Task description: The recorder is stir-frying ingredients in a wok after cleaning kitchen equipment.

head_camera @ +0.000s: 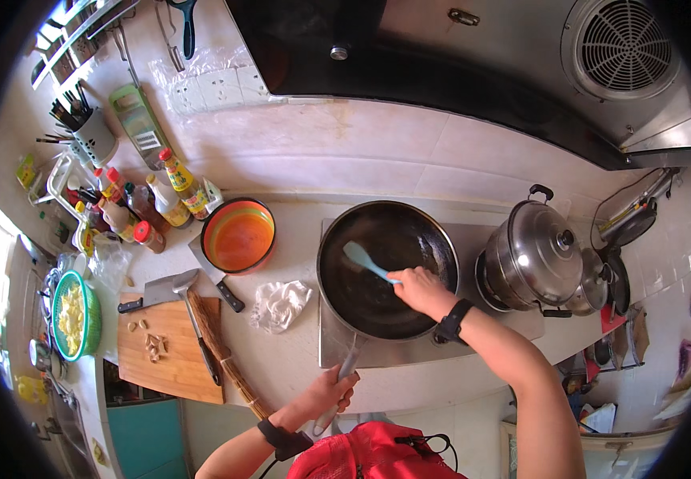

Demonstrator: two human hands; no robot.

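A dark wok [345,299] sits on the left side of the steel gas hob [345,350], with a glossy wet sheen inside. My left hand [330,389] is closed around the wok's long metal handle [350,358]. In my right hand [423,290] is a light blue spatula [362,257], gripped near its handle end. Its flat blade reaches over the left part of the wok's inside; whether it touches the surface, I cannot tell. No food shows in the wok.
A lidded steel pot [534,254] stands right of the wok. Leftward are an orange bowl [239,236], a crumpled white plastic bag [281,305], a cleaver [163,289], and a cutting board [172,371] with garlic. A green basket [91,317] holds pale chopped vegetables. The range hood [429,78] overhangs the back.
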